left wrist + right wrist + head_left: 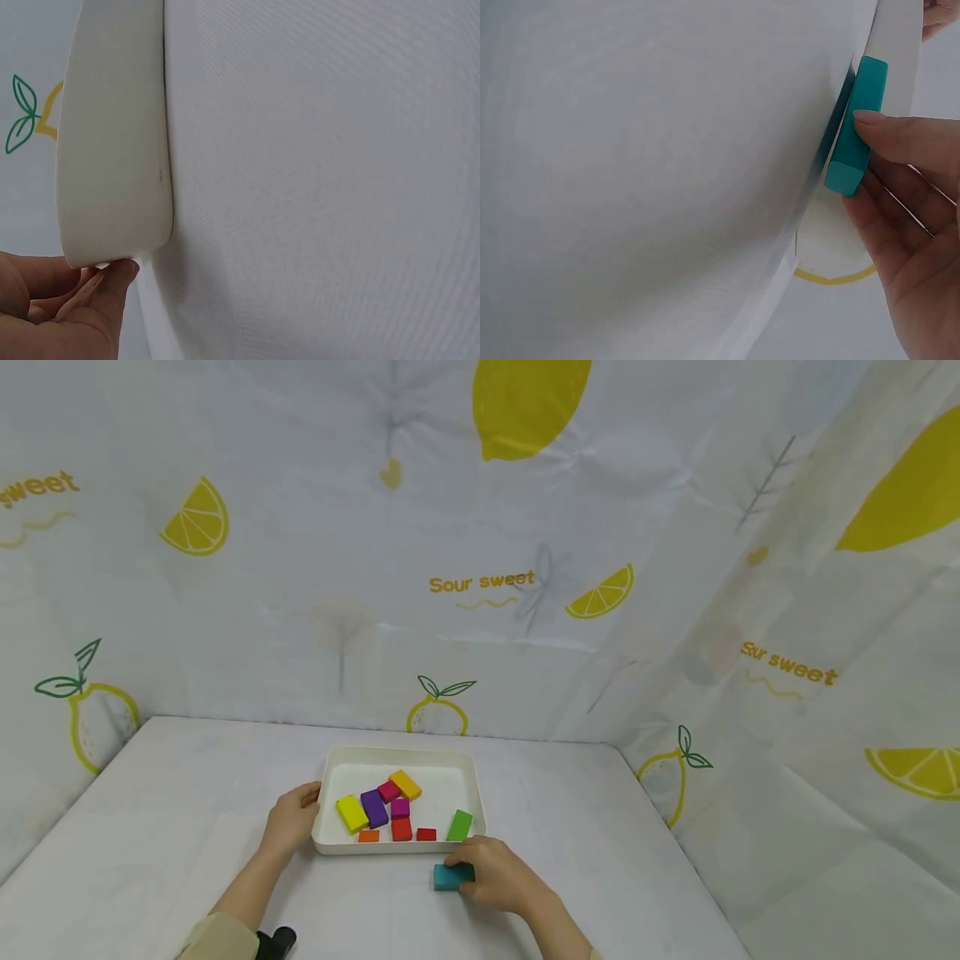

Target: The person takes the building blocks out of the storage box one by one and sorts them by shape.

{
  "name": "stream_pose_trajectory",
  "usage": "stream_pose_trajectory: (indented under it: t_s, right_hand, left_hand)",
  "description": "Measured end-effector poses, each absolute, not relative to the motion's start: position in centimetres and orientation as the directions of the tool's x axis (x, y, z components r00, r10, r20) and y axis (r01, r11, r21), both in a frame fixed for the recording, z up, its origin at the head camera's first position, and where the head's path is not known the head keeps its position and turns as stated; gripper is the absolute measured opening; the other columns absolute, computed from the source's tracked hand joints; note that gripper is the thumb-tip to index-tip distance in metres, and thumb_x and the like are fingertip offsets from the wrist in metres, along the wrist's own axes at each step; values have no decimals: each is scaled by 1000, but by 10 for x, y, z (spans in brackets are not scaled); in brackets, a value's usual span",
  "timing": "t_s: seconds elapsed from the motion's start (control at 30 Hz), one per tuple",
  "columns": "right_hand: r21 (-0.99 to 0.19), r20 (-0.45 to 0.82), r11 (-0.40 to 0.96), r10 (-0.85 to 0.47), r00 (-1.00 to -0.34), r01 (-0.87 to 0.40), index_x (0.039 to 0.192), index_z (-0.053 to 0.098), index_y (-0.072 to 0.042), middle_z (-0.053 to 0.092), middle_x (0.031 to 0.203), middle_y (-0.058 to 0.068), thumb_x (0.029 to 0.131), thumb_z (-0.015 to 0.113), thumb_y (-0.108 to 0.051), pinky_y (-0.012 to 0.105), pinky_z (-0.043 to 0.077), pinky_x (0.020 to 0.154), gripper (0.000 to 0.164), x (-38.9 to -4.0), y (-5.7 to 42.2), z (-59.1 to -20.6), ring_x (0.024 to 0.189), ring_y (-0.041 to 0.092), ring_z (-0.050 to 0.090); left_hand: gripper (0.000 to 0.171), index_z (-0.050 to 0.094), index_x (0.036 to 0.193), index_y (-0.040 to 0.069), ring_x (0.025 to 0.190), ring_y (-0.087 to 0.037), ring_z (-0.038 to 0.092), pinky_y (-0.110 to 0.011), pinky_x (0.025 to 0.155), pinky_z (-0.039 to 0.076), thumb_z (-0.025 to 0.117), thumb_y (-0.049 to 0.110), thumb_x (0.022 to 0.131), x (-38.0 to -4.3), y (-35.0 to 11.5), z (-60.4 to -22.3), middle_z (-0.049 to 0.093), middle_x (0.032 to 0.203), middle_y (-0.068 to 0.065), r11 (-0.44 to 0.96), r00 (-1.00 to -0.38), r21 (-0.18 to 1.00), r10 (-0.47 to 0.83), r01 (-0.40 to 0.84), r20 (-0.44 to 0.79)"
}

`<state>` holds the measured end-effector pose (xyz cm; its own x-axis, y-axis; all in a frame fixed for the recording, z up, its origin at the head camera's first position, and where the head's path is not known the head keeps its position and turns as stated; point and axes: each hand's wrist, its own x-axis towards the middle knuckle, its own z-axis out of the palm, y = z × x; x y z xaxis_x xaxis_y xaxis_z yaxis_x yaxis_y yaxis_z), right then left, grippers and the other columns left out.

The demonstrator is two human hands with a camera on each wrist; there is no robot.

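Observation:
A shallow white tray [442, 763] lies on the table with several coloured blocks in it, among them a yellow block [352, 814], a purple block [374, 808] and a green block [460, 826]. At its left side, my left hand [291, 820] holds the edge; the left wrist view shows thumb and fingertips against the tray wall [112, 150]. Just in front of the tray's near right corner, my right hand [495, 875] pinches a teal block [448, 877] between thumb and fingers. In the right wrist view the teal block [868, 86] is close to the tabletop; contact is unclear.
Small orange [368, 837] and red [426, 834] blocks lie along the tray's near wall. A white cloth covers the table [585, 827]. Lemon-printed sheeting [337, 568] hangs behind and to the right. A black object [279, 941] shows beside the left sleeve.

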<state>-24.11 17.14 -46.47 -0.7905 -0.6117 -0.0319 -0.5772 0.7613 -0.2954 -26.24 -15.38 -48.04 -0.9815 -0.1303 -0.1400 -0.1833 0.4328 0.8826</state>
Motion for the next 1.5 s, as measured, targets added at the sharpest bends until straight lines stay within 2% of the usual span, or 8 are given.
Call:
stream_pose_trajectory:
  t_s: [1.27, 1.5]
  right_hand:
    - [-250, -76, 790, -592, -802, -560, 114, 74, -22, 71, 117, -10, 82, 78, -10, 25, 57, 96, 35, -238, 167, -463, 107, 6, 62]
    - [-256, -67, 787, -593, -802, -561, 116, 74, -21, 72, 115, -10, 82, 78, -18, 26, 57, 95, 34, -235, 168, -457, 104, 5, 63]
  left_hand:
    - [49, 33, 147, -10, 140, -49, 39, -57, 114, 39, 36, 8, 102, -264, -155, -482, 41, 149, -33, 448, -982, 876, -126, -181, -138]
    - [49, 33, 147, -11, 140, -50, 38, -58, 114, 38, 36, 7, 101, -263, -156, -483, 41, 148, -33, 456, -982, 871, -126, -181, -139]
